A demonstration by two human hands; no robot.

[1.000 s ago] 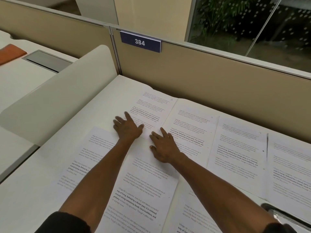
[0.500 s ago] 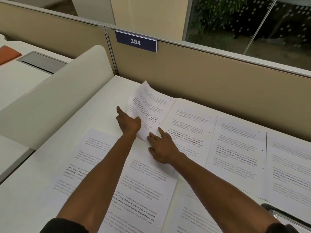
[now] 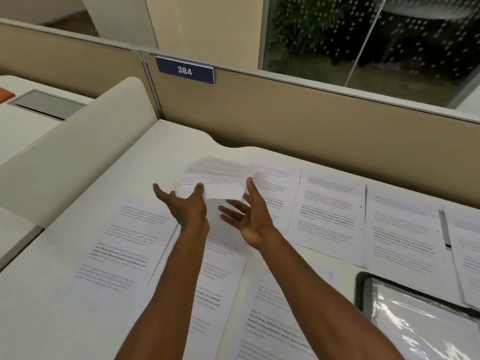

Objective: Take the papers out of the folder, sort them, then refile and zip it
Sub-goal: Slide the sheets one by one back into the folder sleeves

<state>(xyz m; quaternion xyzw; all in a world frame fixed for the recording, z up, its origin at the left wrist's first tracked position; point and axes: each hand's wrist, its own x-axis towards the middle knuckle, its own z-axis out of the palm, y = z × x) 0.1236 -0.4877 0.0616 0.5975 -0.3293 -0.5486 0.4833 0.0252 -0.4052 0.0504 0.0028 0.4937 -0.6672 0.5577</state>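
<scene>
Left hand [image 3: 185, 206]: raised off the counter [image 3: 78, 307], palm turned up, fingers spread and nearly straight; its thumb tip and fingertips touch the near-left corner of a lifted sheet [image 3: 215, 180]; whether it pinches the paper I cannot tell.
Right hand [image 3: 248, 216]: just beside the left, palm turned inward and up, fingers fanned apart; the forefinger tip meets the sheet's right edge, the other fingers hang free below it.
Lifted sheet: blurred, held above the counter just beyond both hands; its long axis runs roughly left to right across the view, the printed face up and tilted toward the camera; the near edge sags between the two hands.
Other papers [image 3: 327, 211]: lying flat on the counter; a row to the right of the right hand, long axes pointing away toward the partition [image 3: 311, 120]; more sheets under and near both forearms, one to the left of the left hand.
Folder [image 3: 415, 315]: well to the right of and nearer than the right hand, at the lower right corner; dark border, glossy clear face; only part shows.
Number plate [image 3: 185, 70]: on the partition beyond the left hand, reading 384.
</scene>
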